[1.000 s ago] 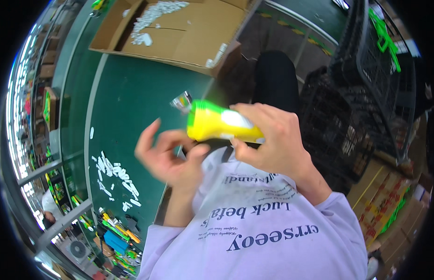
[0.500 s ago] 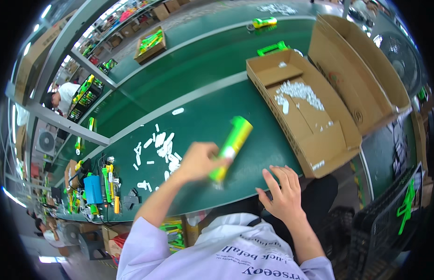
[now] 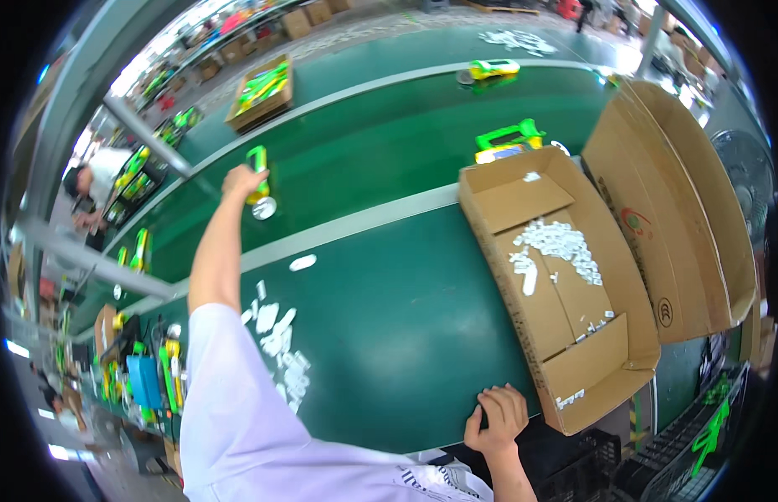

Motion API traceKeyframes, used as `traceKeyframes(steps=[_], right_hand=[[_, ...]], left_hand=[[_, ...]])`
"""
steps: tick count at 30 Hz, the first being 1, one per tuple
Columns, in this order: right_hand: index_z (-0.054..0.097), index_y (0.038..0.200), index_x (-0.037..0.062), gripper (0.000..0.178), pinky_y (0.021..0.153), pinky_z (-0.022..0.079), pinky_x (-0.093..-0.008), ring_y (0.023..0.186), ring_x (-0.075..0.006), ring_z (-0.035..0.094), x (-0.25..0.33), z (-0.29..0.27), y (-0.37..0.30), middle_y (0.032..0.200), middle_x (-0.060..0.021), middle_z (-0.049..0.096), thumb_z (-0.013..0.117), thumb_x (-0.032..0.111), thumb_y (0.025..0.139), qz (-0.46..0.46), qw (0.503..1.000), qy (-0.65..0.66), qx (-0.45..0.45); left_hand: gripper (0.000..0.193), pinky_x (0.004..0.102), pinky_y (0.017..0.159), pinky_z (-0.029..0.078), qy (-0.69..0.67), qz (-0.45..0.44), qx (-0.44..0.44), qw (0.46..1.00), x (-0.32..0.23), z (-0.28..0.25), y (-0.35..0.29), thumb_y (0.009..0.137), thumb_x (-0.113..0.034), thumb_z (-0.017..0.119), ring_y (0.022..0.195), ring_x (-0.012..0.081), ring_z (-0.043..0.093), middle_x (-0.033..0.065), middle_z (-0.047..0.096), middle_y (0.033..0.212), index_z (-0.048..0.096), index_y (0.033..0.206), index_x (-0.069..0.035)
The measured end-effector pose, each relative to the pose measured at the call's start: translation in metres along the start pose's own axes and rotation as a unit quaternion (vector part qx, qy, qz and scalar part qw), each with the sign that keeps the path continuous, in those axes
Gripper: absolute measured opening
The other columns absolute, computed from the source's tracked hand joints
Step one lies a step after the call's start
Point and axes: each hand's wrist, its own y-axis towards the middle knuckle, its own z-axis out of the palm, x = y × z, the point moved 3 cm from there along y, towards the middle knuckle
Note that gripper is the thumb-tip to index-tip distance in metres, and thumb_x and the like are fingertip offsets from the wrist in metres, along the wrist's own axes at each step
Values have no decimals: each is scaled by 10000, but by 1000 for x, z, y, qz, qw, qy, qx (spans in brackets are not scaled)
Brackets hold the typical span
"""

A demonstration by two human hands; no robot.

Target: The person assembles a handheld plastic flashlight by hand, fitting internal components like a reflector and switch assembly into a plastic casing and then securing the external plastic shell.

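Note:
My left hand (image 3: 242, 180) reaches far out over the green conveyor belt, its fingers closed round a green-and-yellow flashlight (image 3: 258, 160). The flashlight's silver round end (image 3: 263, 207) points toward me, at or just above the belt; contact is hard to judge. Near the front edge of the green worktable, my right hand (image 3: 499, 418) rests with fingers loosely bent, thumb apart and nothing visible in it. Small white plastic pieces (image 3: 280, 341) lie scattered left of the table's middle, partly covered by my left sleeve. A single white oval piece (image 3: 302, 263) lies apart, near the conveyor rail.
An open cardboard box (image 3: 564, 326) with small white parts stands at the right, a taller carton (image 3: 657, 209) beside it. More flashlights (image 3: 494, 69) sit on the belt. A blue box (image 3: 143, 381) and tools are at the left. Another person (image 3: 100, 180) works far left.
My left hand has carried the flashlight from above the worktable forward and left to the conveyor. My right hand stays by the table's front edge, its fingers more bent. The view has shifted.

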Motion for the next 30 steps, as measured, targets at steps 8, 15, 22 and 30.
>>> traceKeyframes(steps=[8, 15, 22, 30], right_hand=[[669, 778, 67, 210, 822, 557, -388, 784, -236, 672, 0, 5, 5, 831, -68, 671, 576, 82, 591, 19, 999, 35, -1], [680, 773, 77, 213, 820, 562, -359, 792, -206, 675, -8, 4, 0, 827, -42, 682, 587, 98, 583, 42, 999, 29, 19], [684, 836, 27, 181, 831, 577, -411, 843, -282, 672, -4, 2, 2, 883, -115, 675, 583, 77, 694, 30, 999, 33, -1], [679, 823, 22, 167, 825, 578, -418, 839, -288, 671, -3, 0, 3, 879, -121, 675, 582, 69, 695, 35, 999, 38, 5]], left_hand=[[595, 471, 930, 487, 27, 239, -181, 954, -146, -24, 44, 901, -448, 602, 1136, 384, 580, 237, 571, 1267, 512, 1288, -5], [236, 392, 687, 477, -226, 569, 60, 788, -459, 21, -105, 814, -203, 691, 777, 274, 609, 141, 627, 837, 562, 918, -34], [187, 451, 782, 495, -37, 571, 57, 818, -473, 20, -92, 771, -98, 580, 958, 379, 622, 194, 654, 978, 619, 950, -58], [484, 404, 1013, 396, -3, 571, 257, 780, -468, 11, -143, 827, -533, 646, 1203, 331, 499, 198, 509, 1298, 650, 1080, -120]])
